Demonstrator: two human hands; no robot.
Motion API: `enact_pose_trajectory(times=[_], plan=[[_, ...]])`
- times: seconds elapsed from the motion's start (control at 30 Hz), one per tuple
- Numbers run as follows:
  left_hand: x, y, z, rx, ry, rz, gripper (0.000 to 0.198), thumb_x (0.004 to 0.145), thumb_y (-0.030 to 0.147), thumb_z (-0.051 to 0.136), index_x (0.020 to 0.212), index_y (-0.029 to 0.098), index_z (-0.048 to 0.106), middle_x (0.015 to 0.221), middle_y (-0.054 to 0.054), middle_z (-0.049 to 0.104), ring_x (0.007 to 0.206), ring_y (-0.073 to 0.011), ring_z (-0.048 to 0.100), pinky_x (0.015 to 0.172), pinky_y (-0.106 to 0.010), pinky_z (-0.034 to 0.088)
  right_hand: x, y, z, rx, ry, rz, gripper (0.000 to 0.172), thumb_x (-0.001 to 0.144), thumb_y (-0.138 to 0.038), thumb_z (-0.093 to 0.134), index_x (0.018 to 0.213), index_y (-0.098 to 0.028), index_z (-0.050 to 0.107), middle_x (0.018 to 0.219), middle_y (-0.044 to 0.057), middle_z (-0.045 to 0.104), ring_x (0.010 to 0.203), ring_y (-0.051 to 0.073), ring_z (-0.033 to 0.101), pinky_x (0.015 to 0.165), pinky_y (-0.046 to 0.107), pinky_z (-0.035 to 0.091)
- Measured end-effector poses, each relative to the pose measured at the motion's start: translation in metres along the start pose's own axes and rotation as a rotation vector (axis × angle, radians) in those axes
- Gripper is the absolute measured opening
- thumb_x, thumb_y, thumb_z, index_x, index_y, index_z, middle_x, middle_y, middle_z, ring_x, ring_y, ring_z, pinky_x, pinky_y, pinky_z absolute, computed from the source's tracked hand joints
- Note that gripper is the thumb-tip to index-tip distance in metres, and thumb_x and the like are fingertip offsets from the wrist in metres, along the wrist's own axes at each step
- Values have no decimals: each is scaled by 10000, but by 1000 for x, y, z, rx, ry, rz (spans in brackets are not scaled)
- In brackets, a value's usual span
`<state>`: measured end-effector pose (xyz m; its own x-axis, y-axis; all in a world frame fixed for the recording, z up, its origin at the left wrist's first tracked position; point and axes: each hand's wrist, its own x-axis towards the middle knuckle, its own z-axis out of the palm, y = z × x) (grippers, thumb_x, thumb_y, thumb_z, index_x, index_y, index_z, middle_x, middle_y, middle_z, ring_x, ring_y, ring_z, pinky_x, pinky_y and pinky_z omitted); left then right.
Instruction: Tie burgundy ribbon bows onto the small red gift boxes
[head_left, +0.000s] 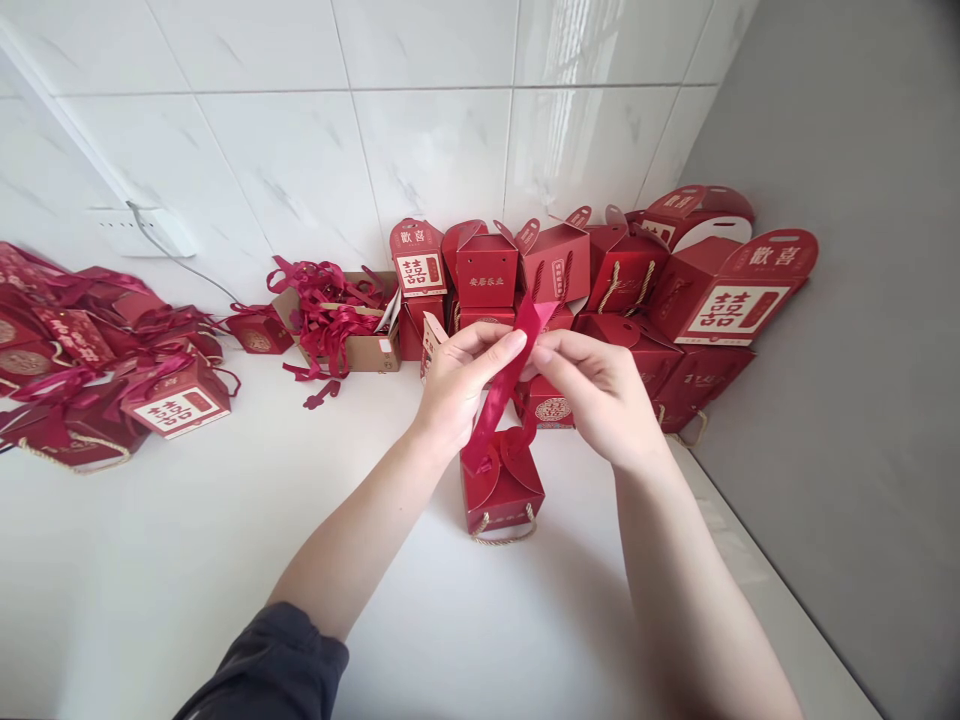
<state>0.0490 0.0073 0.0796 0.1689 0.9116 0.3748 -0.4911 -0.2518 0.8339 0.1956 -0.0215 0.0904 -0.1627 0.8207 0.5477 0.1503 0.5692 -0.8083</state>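
My left hand (461, 385) and my right hand (592, 395) meet above the white counter, their fingertips pinching a dark red satin ribbon (506, 375) from either side. The ribbon's upper end sticks up past my fingers. Its lower part runs down into a loop on top of a small red gift box (501, 498), which has a twisted gold rope handle (504, 532) at the front. The box stands just below my hands, and its top flaps are folded together.
Red gift boxes (622, 290) with double-happiness labels stand in a crowded row against the white tile wall (262, 130). A cardboard box (360, 350) holds tangled red ribbons. More red boxes (90, 370) are heaped at the left. A grey wall (825, 300) rises at the right.
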Motion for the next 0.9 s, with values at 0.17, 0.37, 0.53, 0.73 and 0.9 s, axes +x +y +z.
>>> enact_pose_trajectory(times=[0.17,0.37,0.53,0.73,0.9], plan=[[0,3,-1,32,-24,-2,99,760,294,769,784,214,716,773,36,675,760,-80,637,762,-213,511,-2,-5,1,-28,26,-30,175,859,-359,671,822,-189,697,756,9,680,689,147,623,643,259,496],[2,0,-36,170,-413,-32,402,765,323,760,1135,284,609,1087,-38,683,1059,-199,637,919,-338,494,-4,-8,3,-35,183,-92,188,860,-359,676,767,-196,661,713,0,653,644,136,605,615,260,506],[-17,-26,-76,418,-781,-260,741,599,182,864,1254,238,523,1224,-134,633,1202,-302,576,1040,-480,423,-6,-13,-3,-41,294,-151,169,862,-350,673,749,-228,640,674,-6,617,621,150,593,560,275,506],[-37,-48,-83,456,-669,-211,482,702,166,793,1105,186,530,1200,-166,632,1189,-273,580,1039,-477,419,-3,-8,-4,-68,317,-178,185,870,-359,665,748,-225,625,673,-9,600,608,142,575,579,284,514],[-36,-54,-84,503,-691,-202,464,681,215,814,1090,178,598,1205,-168,648,1149,-279,602,992,-447,463,-2,-5,-3,-65,209,-125,212,865,-383,668,738,-219,624,686,-4,602,626,144,588,560,274,498]])
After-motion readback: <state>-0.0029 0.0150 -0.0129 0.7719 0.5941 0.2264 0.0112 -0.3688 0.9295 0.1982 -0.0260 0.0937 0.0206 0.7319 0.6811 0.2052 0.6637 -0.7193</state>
